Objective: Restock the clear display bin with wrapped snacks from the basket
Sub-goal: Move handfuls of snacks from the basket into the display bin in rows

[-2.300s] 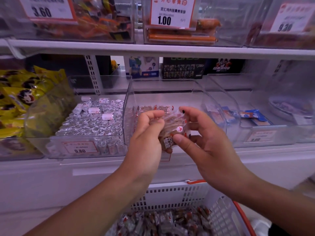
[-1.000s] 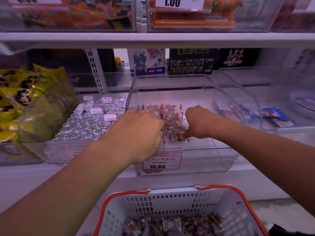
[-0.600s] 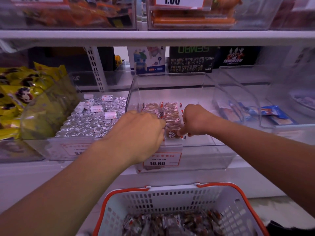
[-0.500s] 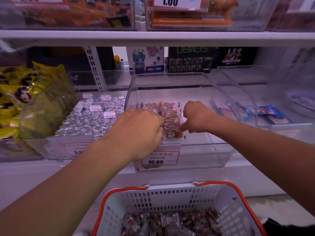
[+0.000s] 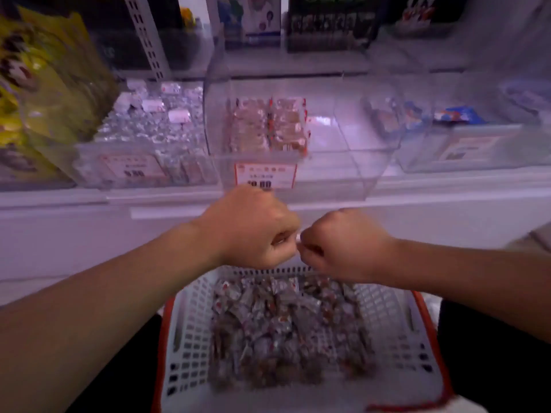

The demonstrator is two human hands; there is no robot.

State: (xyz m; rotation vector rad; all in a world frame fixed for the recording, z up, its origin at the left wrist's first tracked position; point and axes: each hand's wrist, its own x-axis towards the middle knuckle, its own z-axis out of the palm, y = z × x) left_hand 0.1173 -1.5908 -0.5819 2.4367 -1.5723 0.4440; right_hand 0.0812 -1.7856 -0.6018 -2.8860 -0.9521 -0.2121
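Far left, crinkly yellow bags slump beside a bin of foil candies. The left hand and right hand are curled knuckle to knuckle above the perforated white basket, probably heading for more glossy wrapped snacks (what they hold, I cannot tell). Behind, the clear display bin holds two neat rows.

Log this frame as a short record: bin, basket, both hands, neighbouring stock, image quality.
bin: clear bin, wrapped snacks in two neat rows on its left side, right side bare
basket: white basket with red rim, below the shelf, holds a loose pile of snacks
left hand: left hand curled, above the basket's far edge
right hand: right hand curled beside it; contents unclear
neighbouring stock: silver sweets in the bin to the left
image quality: motion blur
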